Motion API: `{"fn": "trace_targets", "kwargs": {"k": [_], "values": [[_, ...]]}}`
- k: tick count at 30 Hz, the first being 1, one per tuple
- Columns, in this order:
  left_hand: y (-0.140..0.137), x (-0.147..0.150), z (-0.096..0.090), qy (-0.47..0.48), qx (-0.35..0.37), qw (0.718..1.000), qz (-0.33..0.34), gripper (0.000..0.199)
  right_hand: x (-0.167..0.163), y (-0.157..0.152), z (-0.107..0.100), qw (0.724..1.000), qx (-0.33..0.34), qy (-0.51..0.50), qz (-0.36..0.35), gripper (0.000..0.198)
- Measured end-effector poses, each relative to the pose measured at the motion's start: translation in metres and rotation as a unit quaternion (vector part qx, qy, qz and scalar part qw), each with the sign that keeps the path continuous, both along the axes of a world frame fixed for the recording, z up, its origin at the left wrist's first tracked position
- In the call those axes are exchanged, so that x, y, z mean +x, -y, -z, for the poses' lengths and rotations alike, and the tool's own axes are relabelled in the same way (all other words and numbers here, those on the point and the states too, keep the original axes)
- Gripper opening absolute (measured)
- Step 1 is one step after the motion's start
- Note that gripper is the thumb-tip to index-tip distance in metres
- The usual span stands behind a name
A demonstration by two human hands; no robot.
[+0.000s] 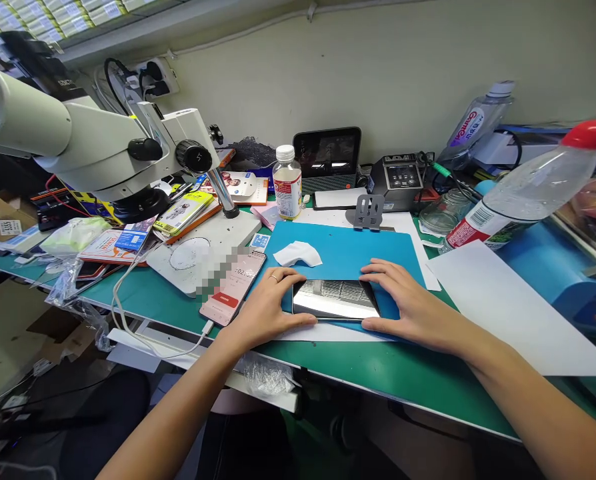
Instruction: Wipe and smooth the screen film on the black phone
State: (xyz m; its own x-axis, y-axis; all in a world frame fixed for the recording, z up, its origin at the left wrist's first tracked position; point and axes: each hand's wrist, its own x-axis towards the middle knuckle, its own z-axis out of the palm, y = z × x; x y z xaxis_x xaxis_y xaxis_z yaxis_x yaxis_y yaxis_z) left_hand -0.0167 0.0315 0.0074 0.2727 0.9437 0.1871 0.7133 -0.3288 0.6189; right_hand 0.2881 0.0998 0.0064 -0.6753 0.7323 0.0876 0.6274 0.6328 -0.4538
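Between my hands is a phone (335, 299) with a dark, glossy screen, held low over the blue mat (348, 247). My left hand (271, 303) grips its left end, with a ring on one finger, the thumb at the near edge and fingers at the far edge. The right end is gripped the same way by my right hand (403, 303). Bright reflections cross the glass. Just behind the phone lies a folded white wipe (298, 254). A second phone (234, 287), its screen lit and a white cable plugged in, lies left of my left hand.
A microscope (98, 147) on a white base (198, 257) stands at the left. Behind the mat are a small bottle (287, 183), a phone stand (368, 212) and a soldering station (397, 180). A red-capped spray bottle (523, 190) leans at the right, near a white sheet (518, 307).
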Motion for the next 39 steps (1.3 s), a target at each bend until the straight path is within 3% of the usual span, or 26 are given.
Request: {"fn": "trace_targets", "kwargs": {"k": [17,23,30,39], "values": [[0.0,-0.002,0.0,0.005,0.006,1.0,0.001,0.065,-0.001,0.0,-0.003,1.0,-0.005,0.022,-0.002,0.08],[0.003,-0.007,0.003,-0.001,0.006,1.0,0.005,0.077,0.002,-0.001,-0.001,1.0,-0.013,0.024,-0.005,0.082],[0.008,-0.011,0.0,0.039,0.012,0.999,0.018,0.062,0.003,-0.003,-0.001,0.999,-0.025,0.03,-0.007,0.082],[0.009,-0.012,0.001,0.061,0.004,0.998,0.014,0.058,-0.001,-0.002,-0.003,1.0,-0.017,0.025,-0.007,0.078]]}}
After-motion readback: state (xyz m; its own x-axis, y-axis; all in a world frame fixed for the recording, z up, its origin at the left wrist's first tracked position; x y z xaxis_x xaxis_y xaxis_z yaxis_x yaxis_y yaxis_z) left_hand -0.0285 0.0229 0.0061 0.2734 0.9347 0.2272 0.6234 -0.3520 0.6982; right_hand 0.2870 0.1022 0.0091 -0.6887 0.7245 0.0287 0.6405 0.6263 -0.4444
